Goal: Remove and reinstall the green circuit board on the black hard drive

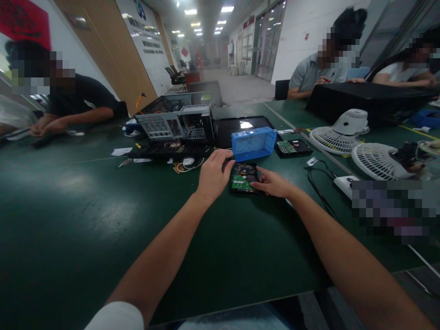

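A hard drive point(244, 182) lies on the green table in front of me, its green circuit board facing up. My right hand point(273, 183) grips its right side, the thumb over the board and the index finger at the far right corner. My left hand point(213, 175) is at the drive's upper left, thumb and fingertips close together in a pinch. Whatever is between them, if anything, is too small to make out. Those fingertips are beside the left end of a blue plastic bin point(254, 153), which stands on its side just behind the drive.
An opened computer case point(175, 123) stands at the back left, with loose cables near it. Behind the bin lies a black panel point(225, 130). To the right are another hard drive point(294, 147), white fans point(335, 137) and a power strip point(345, 185). Other people sit around the table.
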Demonstrator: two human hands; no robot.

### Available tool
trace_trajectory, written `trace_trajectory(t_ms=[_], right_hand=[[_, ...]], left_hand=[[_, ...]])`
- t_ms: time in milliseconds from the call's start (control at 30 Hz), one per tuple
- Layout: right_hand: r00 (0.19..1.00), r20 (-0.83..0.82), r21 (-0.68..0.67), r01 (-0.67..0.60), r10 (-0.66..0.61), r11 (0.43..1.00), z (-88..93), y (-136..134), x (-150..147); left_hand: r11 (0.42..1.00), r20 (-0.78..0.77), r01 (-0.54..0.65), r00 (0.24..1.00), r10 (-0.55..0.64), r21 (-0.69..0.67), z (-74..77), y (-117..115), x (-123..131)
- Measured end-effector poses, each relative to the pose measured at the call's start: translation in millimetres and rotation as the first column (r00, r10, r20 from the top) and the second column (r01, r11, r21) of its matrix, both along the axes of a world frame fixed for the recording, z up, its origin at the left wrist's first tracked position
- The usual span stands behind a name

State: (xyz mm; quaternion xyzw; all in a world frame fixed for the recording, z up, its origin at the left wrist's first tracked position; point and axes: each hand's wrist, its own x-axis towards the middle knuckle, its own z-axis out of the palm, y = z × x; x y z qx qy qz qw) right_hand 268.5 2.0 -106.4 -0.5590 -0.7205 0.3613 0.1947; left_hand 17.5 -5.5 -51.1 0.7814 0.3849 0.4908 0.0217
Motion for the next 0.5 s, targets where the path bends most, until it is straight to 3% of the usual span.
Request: trace_trajectory(t_ms=[500], right_hand=[[1.0, 0.013, -0.002, 0.003, -0.003, 1.0, 1.0, 0.6, -0.6]], left_hand=[[0.998, 0.13, -0.036, 0.991, 0.044, -0.06, -1.0, -3.4, 4.0]])
